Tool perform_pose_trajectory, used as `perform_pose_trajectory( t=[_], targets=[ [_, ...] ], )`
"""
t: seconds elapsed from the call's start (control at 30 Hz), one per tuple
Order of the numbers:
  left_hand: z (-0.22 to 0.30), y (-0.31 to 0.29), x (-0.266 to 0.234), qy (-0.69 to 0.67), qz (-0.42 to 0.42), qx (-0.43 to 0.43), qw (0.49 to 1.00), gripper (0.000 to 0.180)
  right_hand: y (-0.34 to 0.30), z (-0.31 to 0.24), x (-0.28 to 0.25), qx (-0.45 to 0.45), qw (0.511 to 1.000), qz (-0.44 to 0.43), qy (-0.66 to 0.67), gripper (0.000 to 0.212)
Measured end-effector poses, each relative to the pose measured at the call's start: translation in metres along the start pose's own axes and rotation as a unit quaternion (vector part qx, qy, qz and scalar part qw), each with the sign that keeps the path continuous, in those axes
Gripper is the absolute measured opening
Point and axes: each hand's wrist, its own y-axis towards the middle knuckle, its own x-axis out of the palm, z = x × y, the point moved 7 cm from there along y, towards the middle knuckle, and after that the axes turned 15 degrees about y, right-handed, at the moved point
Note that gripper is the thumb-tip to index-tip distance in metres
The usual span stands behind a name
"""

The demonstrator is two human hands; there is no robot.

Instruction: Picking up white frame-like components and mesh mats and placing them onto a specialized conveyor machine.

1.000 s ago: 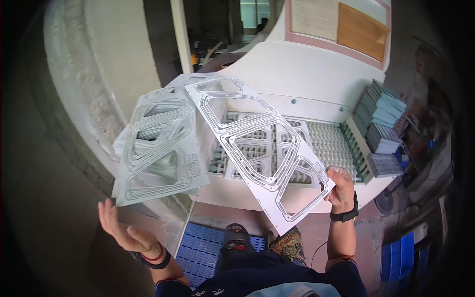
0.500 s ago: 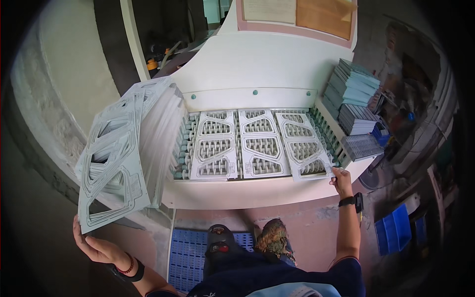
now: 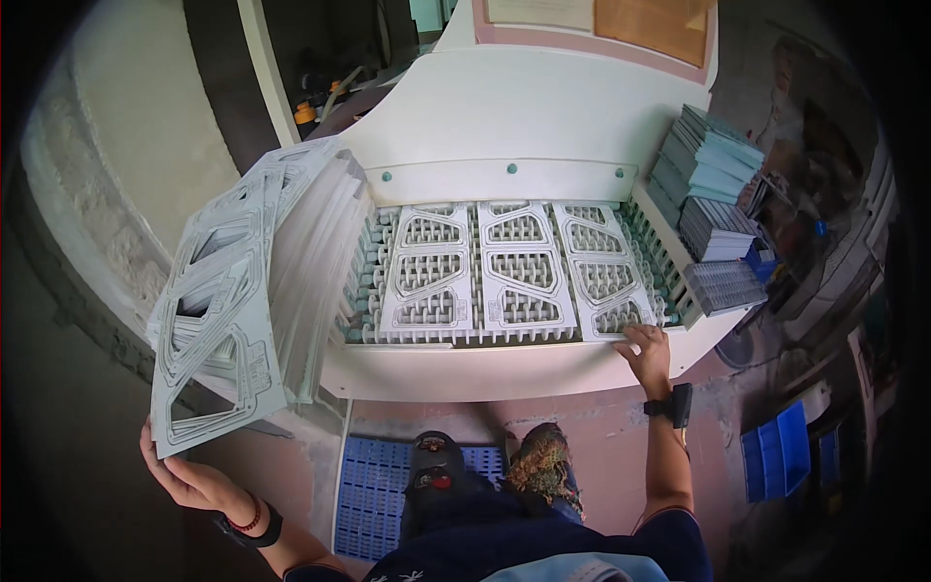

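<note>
My left hand (image 3: 184, 477) grips the lower corner of the top cut-out panel (image 3: 254, 361) on a leaning stack, its fingers along the edge. In front of me, three pale panels lie side by side on a roller conveyor (image 3: 364, 335): a left panel (image 3: 393, 315), a middle panel (image 3: 561, 291) and a right panel (image 3: 582, 254). Each has angular openings through which the rollers show. Thumb and fingers apart, my right hand (image 3: 648, 357) touches the near edge of the right panel with its fingertips.
Stacked pale-blue panels (image 3: 713, 155) and a grey slatted piece (image 3: 725, 288) rest on the machine's right side. The white front ledge (image 3: 465, 373) borders the conveyor. Blue bins (image 3: 776, 451) stand on the floor at right. A blue grid mat (image 3: 373, 495) lies by my feet.
The right panel has slid away from me and straightened in line with the others. My right hand has gone from pinching its corner to touching its near edge. The left hand stays on the stack.
</note>
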Motion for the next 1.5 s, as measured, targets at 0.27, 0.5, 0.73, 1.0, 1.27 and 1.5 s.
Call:
perform_pose_trajectory(
  t=[0.27, 0.5, 0.73, 1.0, 1.27, 1.5],
  targets=[
    [-0.005, 0.006, -0.013, -0.029, -0.014, 0.006, 0.999, 0.045, 0.038, -0.014, 0.022, 0.027, 0.998, 0.024, 0.044, 0.027],
    [0.034, 0.018, -0.009, 0.073, -0.017, 0.127, 0.989, 0.039, 0.079, -0.188, -0.019, -0.057, 0.979, 0.036, 0.191, 0.015],
    [0.057, 0.010, -0.018, 0.085, -0.072, 0.187, 0.976, 0.045, 0.133, -0.329, 0.029, -0.038, 0.816, -0.210, 0.538, 0.024],
    [0.055, 0.012, -0.011, 0.005, -0.117, 0.196, 0.974, 0.042, 0.146, -0.411, 0.085, 0.085, 0.733, -0.344, 0.580, 0.035],
    [0.060, 0.004, -0.006, -0.058, -0.138, 0.180, 0.972, 0.042, 0.132, -0.413, 0.091, 0.175, 0.593, -0.360, 0.698, 0.027],
    [0.075, -0.042, 0.009, -0.310, -0.200, 0.043, 0.929, 0.045, 0.098, -0.348, 0.054, 0.146, 0.619, -0.170, 0.753, 0.021]
  ],
)
